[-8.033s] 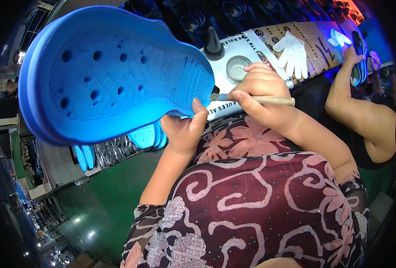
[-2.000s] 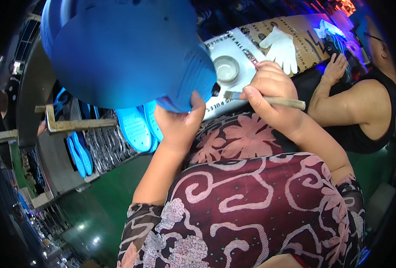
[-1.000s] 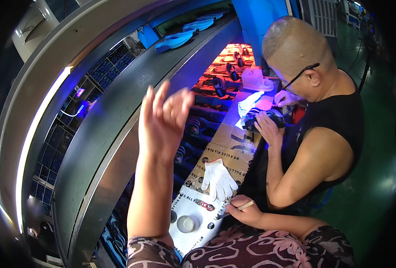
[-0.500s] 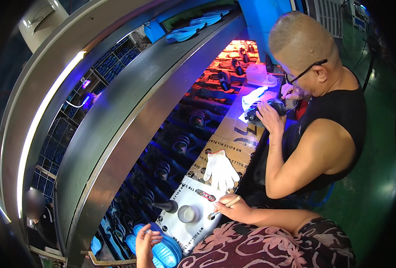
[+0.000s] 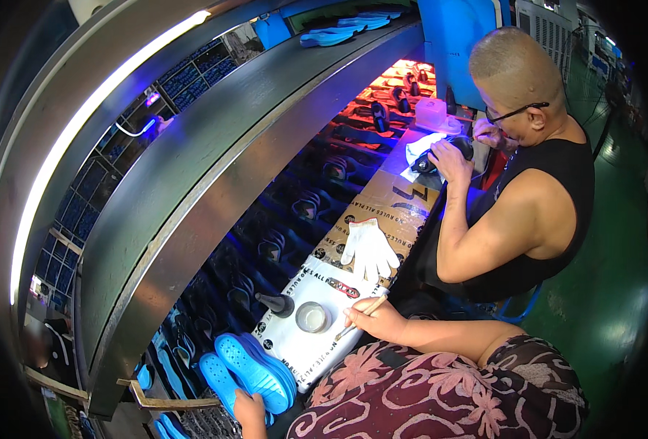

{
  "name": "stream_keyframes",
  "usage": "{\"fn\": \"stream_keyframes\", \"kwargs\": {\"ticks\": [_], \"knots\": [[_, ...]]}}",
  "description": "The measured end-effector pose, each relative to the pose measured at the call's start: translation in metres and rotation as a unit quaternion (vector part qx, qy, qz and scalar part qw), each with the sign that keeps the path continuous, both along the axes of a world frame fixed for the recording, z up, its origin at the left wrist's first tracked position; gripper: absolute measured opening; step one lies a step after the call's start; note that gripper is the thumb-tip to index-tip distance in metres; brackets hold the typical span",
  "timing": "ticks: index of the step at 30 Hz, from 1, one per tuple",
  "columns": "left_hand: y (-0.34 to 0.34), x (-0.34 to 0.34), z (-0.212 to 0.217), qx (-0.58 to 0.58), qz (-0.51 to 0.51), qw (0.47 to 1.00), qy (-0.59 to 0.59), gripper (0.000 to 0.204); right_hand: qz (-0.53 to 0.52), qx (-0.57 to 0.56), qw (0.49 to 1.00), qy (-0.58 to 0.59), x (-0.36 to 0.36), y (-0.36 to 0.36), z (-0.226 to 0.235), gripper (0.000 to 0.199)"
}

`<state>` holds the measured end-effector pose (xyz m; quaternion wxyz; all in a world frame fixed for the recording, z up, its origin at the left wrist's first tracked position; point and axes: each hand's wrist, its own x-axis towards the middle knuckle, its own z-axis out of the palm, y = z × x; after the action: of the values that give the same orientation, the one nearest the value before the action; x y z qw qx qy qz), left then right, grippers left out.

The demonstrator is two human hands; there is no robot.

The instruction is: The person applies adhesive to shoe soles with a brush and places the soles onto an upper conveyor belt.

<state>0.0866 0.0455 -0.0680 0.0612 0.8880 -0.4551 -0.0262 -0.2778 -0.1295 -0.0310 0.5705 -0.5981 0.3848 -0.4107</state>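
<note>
My left hand [image 5: 250,411] is closed on the lower end of a blue shoe sole [image 5: 220,377], beside more blue soles [image 5: 254,366] stacked at its right. Its fingertips are partly hidden by the edge. My right hand [image 5: 379,320] grips a thin brush [image 5: 362,314] with a light handle, its tip pointing down over the white-covered work ledge [image 5: 331,322]. A small round cup [image 5: 313,317] with pale contents stands left of the brush, with a dark cone-shaped bottle [image 5: 276,304] beyond it.
A white glove [image 5: 370,250] and a red-and-black tool [image 5: 344,288] lie on the ledge. Shoe parts rest on the conveyor [image 5: 265,245] under a long metal hood [image 5: 214,212]. At the right, a co-worker [image 5: 514,197] handles a dark shoe [image 5: 430,161].
My left hand has come down from above the soles, fingers spread, and closed on one, which now sits apart from the stack. My right hand still holds the brush. The view has shifted slightly.
</note>
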Motion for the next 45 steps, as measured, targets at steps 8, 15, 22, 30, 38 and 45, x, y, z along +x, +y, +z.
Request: {"fn": "stream_keyframes", "kwargs": {"ticks": [8,15,22,30,38,45], "knots": [[0.029,0.017,-0.010,-0.249,0.220,0.652,0.682,0.036,0.011,0.030,0.999,0.001,0.016,0.006,-0.015,0.025],[-0.006,-0.060,0.036,-0.319,0.109,0.537,0.773,0.053,-0.019,0.008,1.000,0.000,0.018,-0.005,0.004,0.033],[-0.047,-0.106,0.057,-0.348,-0.034,0.716,0.604,0.056,0.049,-0.075,0.996,-0.027,0.046,0.003,0.053,0.036],[-0.054,-0.119,0.057,-0.408,-0.119,0.781,0.459,0.040,0.116,-0.390,0.912,0.047,0.066,0.013,0.057,0.024],[-0.053,-0.113,0.053,-0.418,-0.135,0.792,0.425,0.040,0.106,-0.422,0.894,0.106,0.066,0.013,0.054,0.022],[-0.055,-0.117,0.054,-0.429,-0.139,0.789,0.417,0.040,0.125,-0.435,0.886,0.099,0.072,0.014,0.057,0.018]]}}
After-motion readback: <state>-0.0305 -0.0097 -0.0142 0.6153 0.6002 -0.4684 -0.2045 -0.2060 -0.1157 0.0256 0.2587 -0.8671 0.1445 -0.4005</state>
